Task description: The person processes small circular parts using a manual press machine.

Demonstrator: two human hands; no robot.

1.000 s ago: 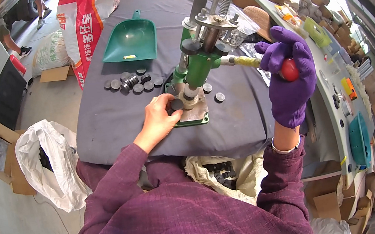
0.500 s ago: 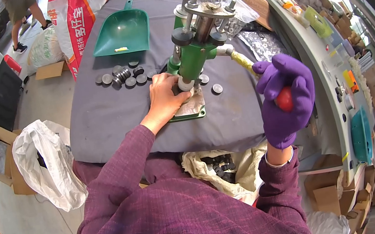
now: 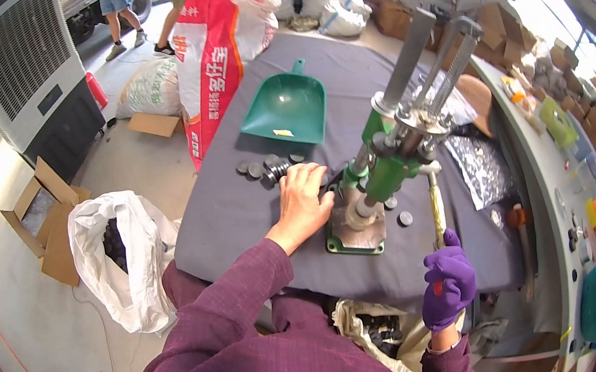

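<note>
My bare left hand (image 3: 304, 202) rests over the grey cloth just left of a green hand press (image 3: 383, 180), its thumb and forefinger apart. Its fingertips reach beside a cluster of black round caps (image 3: 276, 171); what lies under the fingers is hidden. The press's ram points down at a metal plate (image 3: 356, 235) on its green base. In a purple glove, my right hand (image 3: 447, 283) is closed around the red knob (image 3: 438, 288) of the press lever (image 3: 436, 203), which is wrapped in yellow.
A green dustpan (image 3: 290, 109) lies beyond the caps. Loose caps (image 3: 405, 218) sit right of the press. A white sack (image 3: 120, 269) stands at left, and an open bag (image 3: 351, 325) hangs below the table's near edge. People's legs (image 3: 121, 15) show at the far left.
My left hand has left the press plate and moved left to the caps. My right fingers have closed on the knob, and that hand sits lower. The view has shifted.
</note>
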